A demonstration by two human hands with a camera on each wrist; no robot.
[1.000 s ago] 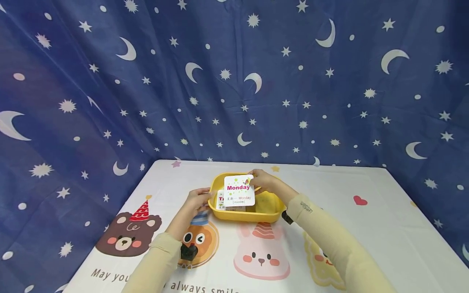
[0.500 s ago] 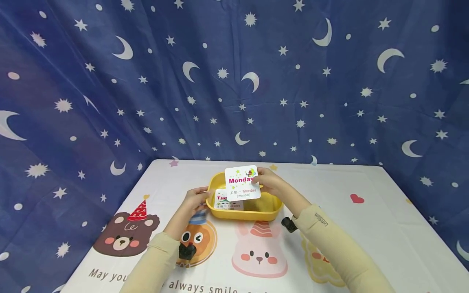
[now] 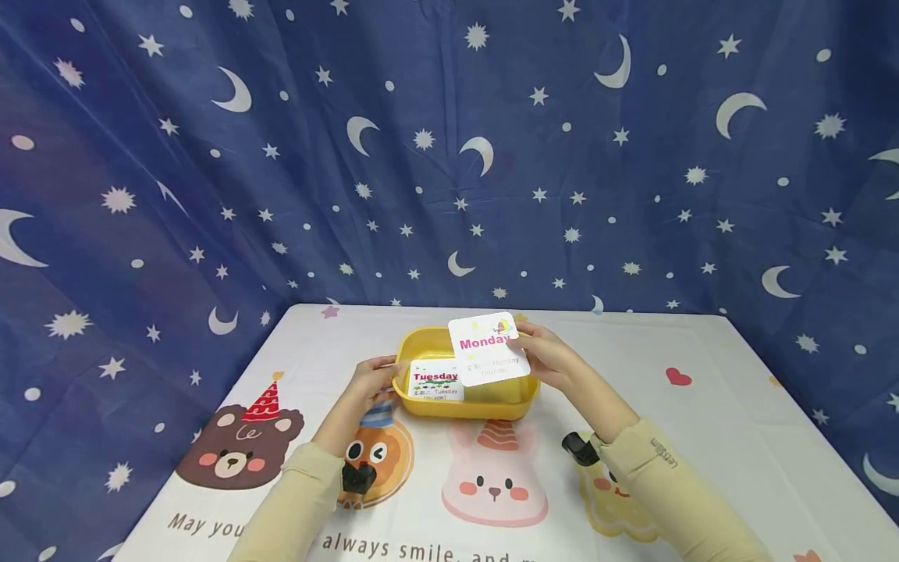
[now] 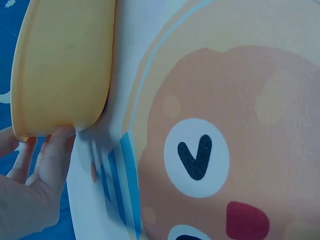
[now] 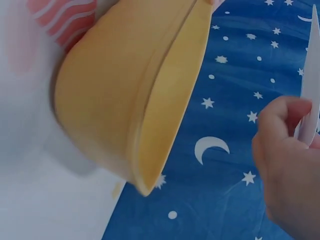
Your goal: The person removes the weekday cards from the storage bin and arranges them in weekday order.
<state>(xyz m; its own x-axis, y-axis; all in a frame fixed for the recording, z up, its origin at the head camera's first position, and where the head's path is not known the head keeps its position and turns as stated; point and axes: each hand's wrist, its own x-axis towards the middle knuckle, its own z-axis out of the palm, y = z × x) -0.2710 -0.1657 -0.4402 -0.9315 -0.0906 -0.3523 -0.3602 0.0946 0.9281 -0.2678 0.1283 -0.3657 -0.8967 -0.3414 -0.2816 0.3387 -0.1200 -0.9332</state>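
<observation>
Between finger and thumb, my right hand (image 3: 551, 357) pinches a white Monday card (image 3: 485, 361) by its right edge, above the right part of a yellow plastic box (image 3: 470, 410). In the right wrist view this card (image 5: 310, 75) appears nearly edge-on. A Tuesday card (image 3: 434, 384) lies face up in the box's left part, its right side overlapped by the Monday card in the head view. My left hand (image 3: 372, 378) holds the box's left end. The left wrist view shows that hand (image 4: 37, 190) with its thumb by the rim and fingers against the outer wall.
The white tablecloth (image 3: 674, 437) bears cartoon prints and lettering. Behind the table hangs a blue curtain (image 3: 393, 172) with moons and stars. Black wrist cameras sit on my left wrist (image 3: 358, 478) and right wrist (image 3: 579, 449).
My right hand has lifted the Monday card from low over the box and moved it rightward, uncovering more of the Tuesday card. The left hand stays at the box's end.
</observation>
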